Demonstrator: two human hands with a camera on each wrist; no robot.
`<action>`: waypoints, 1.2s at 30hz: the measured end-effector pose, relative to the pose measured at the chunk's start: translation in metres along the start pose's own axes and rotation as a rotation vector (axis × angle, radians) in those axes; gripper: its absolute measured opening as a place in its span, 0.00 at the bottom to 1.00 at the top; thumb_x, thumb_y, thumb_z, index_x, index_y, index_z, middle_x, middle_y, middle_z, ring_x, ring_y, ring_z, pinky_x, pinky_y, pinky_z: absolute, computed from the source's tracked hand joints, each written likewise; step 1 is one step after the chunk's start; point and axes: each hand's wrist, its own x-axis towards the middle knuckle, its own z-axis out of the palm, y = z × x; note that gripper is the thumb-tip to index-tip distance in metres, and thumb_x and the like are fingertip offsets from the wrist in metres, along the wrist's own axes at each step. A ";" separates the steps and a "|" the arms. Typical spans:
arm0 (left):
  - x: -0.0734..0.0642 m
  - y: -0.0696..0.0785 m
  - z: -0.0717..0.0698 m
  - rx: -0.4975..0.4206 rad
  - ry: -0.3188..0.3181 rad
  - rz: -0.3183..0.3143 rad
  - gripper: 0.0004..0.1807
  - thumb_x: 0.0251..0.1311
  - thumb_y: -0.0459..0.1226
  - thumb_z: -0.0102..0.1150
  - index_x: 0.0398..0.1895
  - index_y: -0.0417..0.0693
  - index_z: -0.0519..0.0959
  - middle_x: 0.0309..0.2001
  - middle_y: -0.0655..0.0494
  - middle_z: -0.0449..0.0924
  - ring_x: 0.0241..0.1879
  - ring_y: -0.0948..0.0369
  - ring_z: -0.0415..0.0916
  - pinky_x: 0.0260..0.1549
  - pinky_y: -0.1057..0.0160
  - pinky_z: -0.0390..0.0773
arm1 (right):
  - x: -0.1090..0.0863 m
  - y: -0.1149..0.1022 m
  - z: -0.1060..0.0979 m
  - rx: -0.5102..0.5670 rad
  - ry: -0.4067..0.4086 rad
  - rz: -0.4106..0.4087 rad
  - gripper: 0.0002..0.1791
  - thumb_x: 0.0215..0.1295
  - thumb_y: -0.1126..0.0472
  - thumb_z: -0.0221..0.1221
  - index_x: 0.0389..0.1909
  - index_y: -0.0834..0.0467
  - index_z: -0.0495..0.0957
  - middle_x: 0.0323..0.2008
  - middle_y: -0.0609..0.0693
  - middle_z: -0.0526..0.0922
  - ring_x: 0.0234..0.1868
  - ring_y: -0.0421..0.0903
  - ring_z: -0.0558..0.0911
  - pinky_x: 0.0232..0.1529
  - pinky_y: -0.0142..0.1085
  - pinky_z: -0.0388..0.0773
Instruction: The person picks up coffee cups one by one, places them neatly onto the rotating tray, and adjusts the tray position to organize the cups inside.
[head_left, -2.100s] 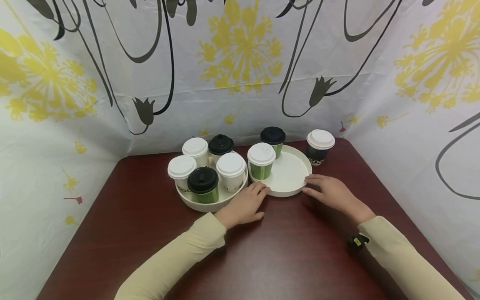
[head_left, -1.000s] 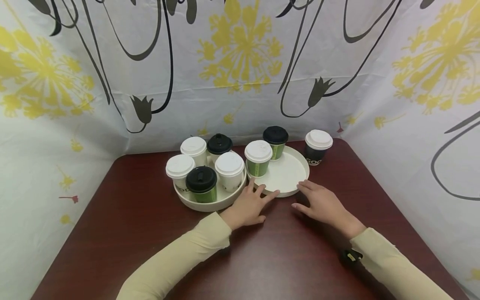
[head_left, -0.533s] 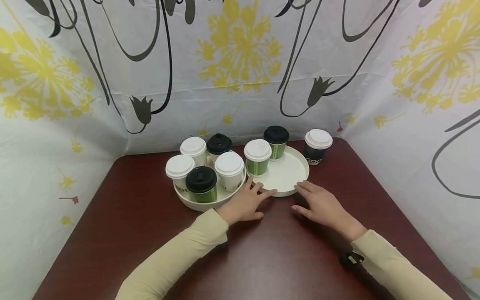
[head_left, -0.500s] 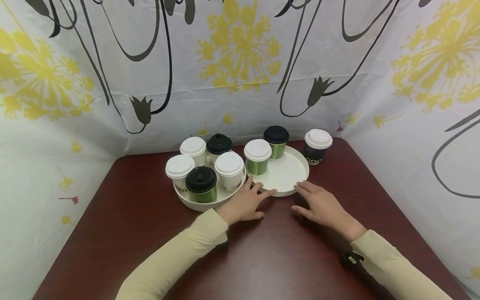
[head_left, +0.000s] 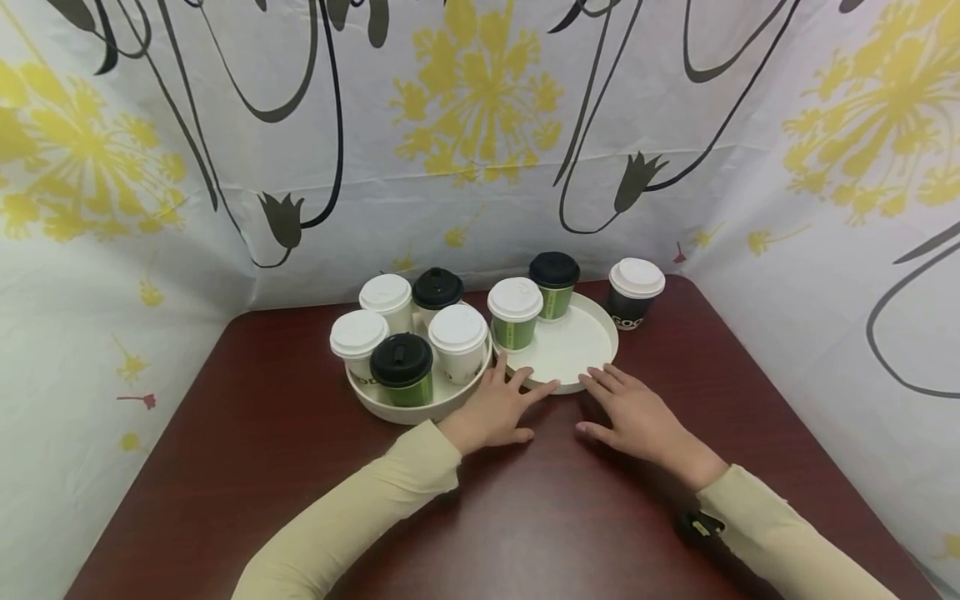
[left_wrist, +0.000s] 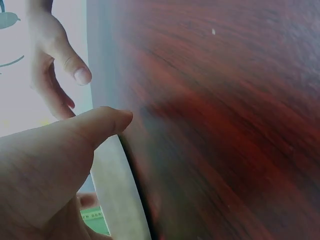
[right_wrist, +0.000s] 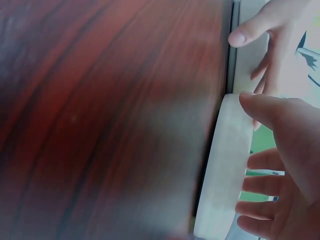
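Both hands are lying flat on the dark red table (head_left: 570,517), fingers spread and relaxed, gripping nothing. The left hand (head_left: 498,407) is resting with its fingertips touching the near rim of the right-hand white tray (head_left: 581,354), and in the left wrist view the thumb (left_wrist: 102,122) is sitting right against that pale rim. The right hand (head_left: 636,417) is lying just beside the same tray, fingertips reaching its near edge. The tray is sitting at the back middle of the table, carrying a green cup with a white lid (head_left: 514,313) and a green cup with a black lid (head_left: 554,285). Touching its left side, the other white tray (head_left: 390,404) is holding five lidded cups. A dark cup with a white lid (head_left: 635,293) is standing on the table just right of the tray, and a flowered curtain (head_left: 480,125) is hanging behind.
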 end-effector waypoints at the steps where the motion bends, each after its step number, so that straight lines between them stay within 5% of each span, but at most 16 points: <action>1: 0.000 0.002 0.000 0.002 -0.001 -0.003 0.46 0.60 0.60 0.60 0.78 0.75 0.48 0.75 0.49 0.58 0.75 0.33 0.50 0.69 0.42 0.66 | 0.000 -0.002 0.000 0.001 -0.001 -0.001 0.43 0.58 0.38 0.65 0.67 0.62 0.71 0.64 0.63 0.76 0.67 0.64 0.73 0.65 0.57 0.71; 9: 0.001 0.021 0.006 0.034 0.007 -0.062 0.50 0.59 0.63 0.58 0.80 0.68 0.44 0.77 0.52 0.57 0.76 0.35 0.49 0.69 0.41 0.65 | 0.002 -0.017 0.002 0.009 0.011 -0.014 0.42 0.60 0.38 0.63 0.67 0.62 0.71 0.65 0.61 0.76 0.65 0.63 0.73 0.64 0.56 0.72; 17: 0.000 0.017 0.006 -0.003 0.013 -0.074 0.49 0.60 0.61 0.60 0.80 0.64 0.47 0.77 0.53 0.57 0.77 0.37 0.48 0.68 0.40 0.65 | 0.000 -0.010 0.002 0.035 0.011 -0.012 0.41 0.61 0.39 0.63 0.68 0.59 0.70 0.67 0.60 0.74 0.67 0.61 0.73 0.64 0.58 0.71; 30: -0.004 0.016 0.017 0.028 0.158 -0.142 0.45 0.58 0.63 0.60 0.77 0.75 0.51 0.69 0.47 0.61 0.73 0.42 0.58 0.66 0.49 0.70 | 0.023 0.047 -0.031 0.087 0.128 0.105 0.38 0.62 0.48 0.64 0.69 0.61 0.67 0.68 0.66 0.69 0.66 0.67 0.70 0.61 0.64 0.69; 36: -0.004 0.015 0.021 0.020 0.150 -0.135 0.47 0.58 0.63 0.59 0.78 0.66 0.52 0.71 0.44 0.60 0.75 0.42 0.56 0.67 0.51 0.70 | 0.037 0.073 -0.051 0.131 0.165 0.213 0.37 0.64 0.51 0.63 0.71 0.61 0.65 0.69 0.65 0.67 0.67 0.67 0.67 0.62 0.65 0.66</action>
